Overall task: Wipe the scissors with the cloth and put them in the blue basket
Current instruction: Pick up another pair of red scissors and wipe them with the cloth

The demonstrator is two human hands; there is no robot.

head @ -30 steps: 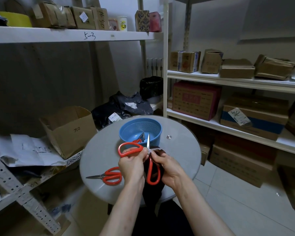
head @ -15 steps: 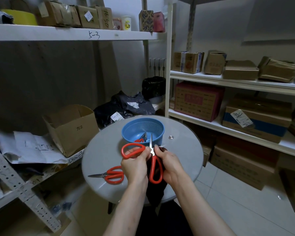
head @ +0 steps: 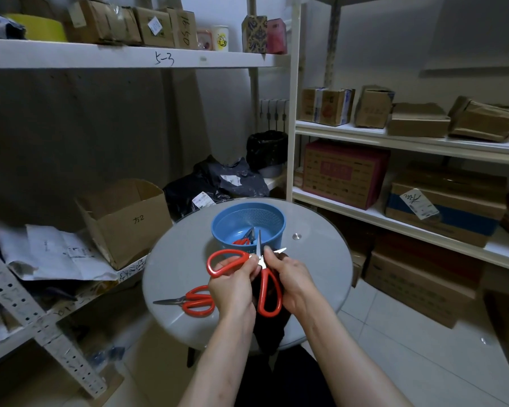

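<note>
Right now the left hand [head: 232, 284] grips the upper red handle loop of the scissors [head: 265, 286], fingers curled through and round it. The right hand [head: 291, 279] holds a dark cloth [head: 269, 327] and pinches it round one blade near the pivot; that blade's tip sticks out past the fingers to the right. The scissors are spread wide, with the other blade pointing up and the lower handle loop hanging between the two wrists. The cloth droops below the hands, over the near edge of a round grey table [head: 174, 259]. Just beyond the hands, the blue basket [head: 227, 227] stands on the table with another pair [head: 244, 238] inside. A third pair [head: 193, 301] lies closed on the table, left of the left hand.
</note>
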